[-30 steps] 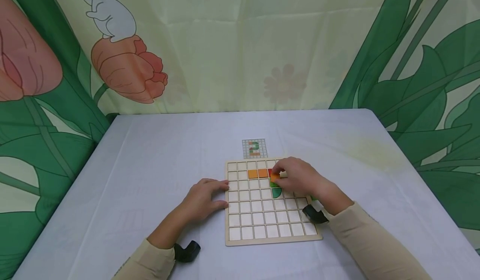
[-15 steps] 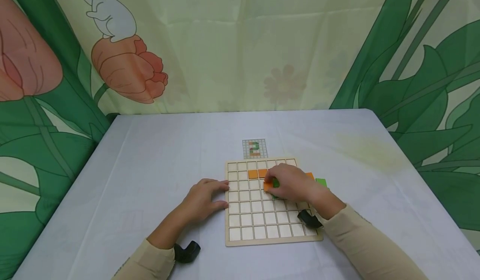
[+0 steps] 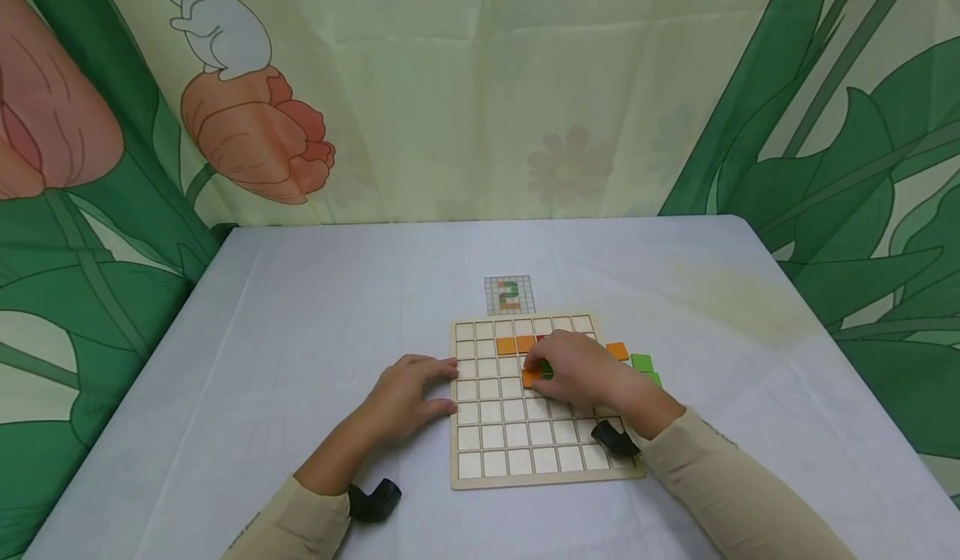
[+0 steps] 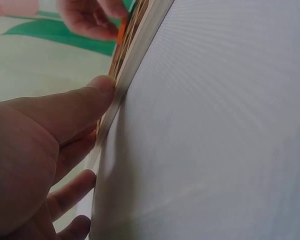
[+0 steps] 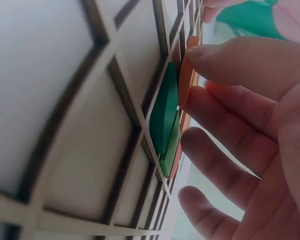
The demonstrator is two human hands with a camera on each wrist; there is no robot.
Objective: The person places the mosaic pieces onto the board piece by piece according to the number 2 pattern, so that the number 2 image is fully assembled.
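Note:
A wooden grid board (image 3: 547, 483) lies on the table, with orange tiles (image 3: 507, 346) in one of its upper rows. My right hand (image 3: 581, 368) pinches an orange square tile (image 3: 530, 377) between thumb and fingers, low over the board's middle. In the right wrist view that orange tile (image 5: 188, 75) stands beside a dark green rounded tile (image 5: 165, 107) and a lighter green tile (image 5: 170, 147) set in the grid. My left hand (image 3: 405, 400) rests against the board's left edge, thumb and fingertips touching the frame (image 4: 121, 82). The right hand partly covers the red and green tiles.
Beyond the board lies a small pattern card (image 3: 510, 295) with a coloured figure on a grid. Right of the board are a loose orange tile (image 3: 617, 351) and green tiles (image 3: 642, 363). A printed curtain (image 3: 465, 127) hangs behind the table.
My right hand has carried the orange tile down and left, from beside the red tile to the cell left of the green ones. The left hand has stayed at the board's edge.

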